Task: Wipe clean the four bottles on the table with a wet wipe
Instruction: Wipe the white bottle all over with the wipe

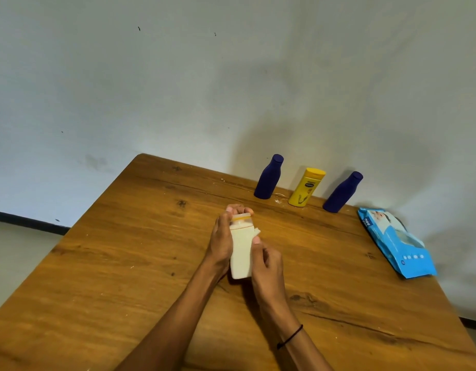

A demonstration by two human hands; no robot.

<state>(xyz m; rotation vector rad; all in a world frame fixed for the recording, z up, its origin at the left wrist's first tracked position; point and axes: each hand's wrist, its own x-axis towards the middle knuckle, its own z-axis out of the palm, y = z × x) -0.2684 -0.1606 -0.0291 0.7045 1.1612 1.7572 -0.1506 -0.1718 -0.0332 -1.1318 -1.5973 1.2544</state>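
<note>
Wooden table (124, 263), brown with strong grain, filling the lower half of the view. Dark knot (181, 203) in the top toward the far side, and a long dark crack (365, 325) nearer, at the right. Some small white scuffs (278, 201) close to the far edge. Behind, plain pale wall (151, 76) with a few dark specks (139, 28) and a soft grey shadow (258, 103). At far left, black baseboard (28, 222) along the foot of the wall, above a light floor (14, 253).
</note>
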